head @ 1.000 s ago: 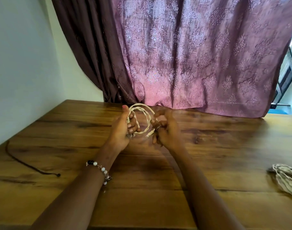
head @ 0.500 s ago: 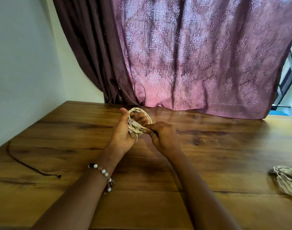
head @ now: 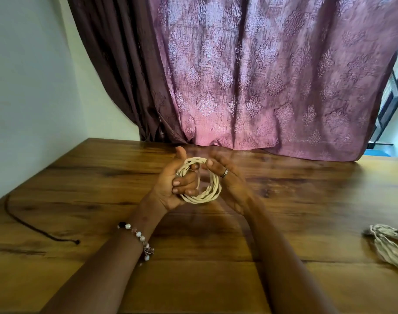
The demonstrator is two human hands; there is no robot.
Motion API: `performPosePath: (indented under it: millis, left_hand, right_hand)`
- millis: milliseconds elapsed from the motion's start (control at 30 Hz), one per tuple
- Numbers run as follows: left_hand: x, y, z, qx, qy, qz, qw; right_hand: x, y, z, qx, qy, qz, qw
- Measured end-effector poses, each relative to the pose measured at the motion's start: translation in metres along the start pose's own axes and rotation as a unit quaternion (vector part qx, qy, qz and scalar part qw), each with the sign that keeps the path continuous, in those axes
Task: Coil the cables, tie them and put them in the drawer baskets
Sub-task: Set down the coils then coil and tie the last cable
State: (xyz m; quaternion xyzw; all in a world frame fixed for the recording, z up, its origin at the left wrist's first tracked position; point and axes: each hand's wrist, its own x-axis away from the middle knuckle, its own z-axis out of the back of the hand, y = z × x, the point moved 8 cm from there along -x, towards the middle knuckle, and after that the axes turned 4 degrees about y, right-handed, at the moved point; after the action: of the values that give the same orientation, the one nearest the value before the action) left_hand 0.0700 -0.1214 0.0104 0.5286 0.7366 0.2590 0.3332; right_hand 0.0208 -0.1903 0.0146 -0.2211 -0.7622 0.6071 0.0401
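Head view shows the left hand [head: 170, 188] clasping the pale coiled cable [head: 201, 180] above the worktop [head: 306, 200], likely to keep its loops from springing apart, while the blurred right hand [head: 229, 184] steadies the far side, its grip unclear.

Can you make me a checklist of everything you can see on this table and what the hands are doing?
Surface: wooden table, brown, with dark grain streaks.
Job's things: cream cable coil held above the table; a second cream bundle lies at the right edge.
Clutter: nothing seen.
Grippers: left hand grips the coil, fingers curled through its loops; right hand is blurred, fingertips at the coil's top, grip unclear.
Cables: thin dark cord lies loose on the table's left side, uncoiled.
Surroundings: purple patterned curtain behind the table, pale wall on the left. No drawer baskets in view.
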Motion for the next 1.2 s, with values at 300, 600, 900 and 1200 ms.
performPosePath:
  millis: [300,600,900,1200]
  left_hand:
    - [0.004,0.0,0.041,-0.125,0.293,-0.032,0.947]
    - [0.01,0.003,0.049,-0.144,0.355,-0.065,0.921]
    - [-0.005,-0.005,0.044,-0.101,0.319,-0.088,0.938]
    - [-0.01,-0.001,0.026,-0.165,0.189,-0.16,0.955]
  right_hand:
    - [-0.005,0.002,0.011,0.134,0.081,0.023,0.987]
    - [-0.006,0.03,0.004,0.024,0.169,-0.008,0.985]
    - [-0.001,0.025,0.018,-0.017,0.277,0.021,0.961]
    - [-0.005,0.018,0.034,0.102,0.325,0.105,0.934]
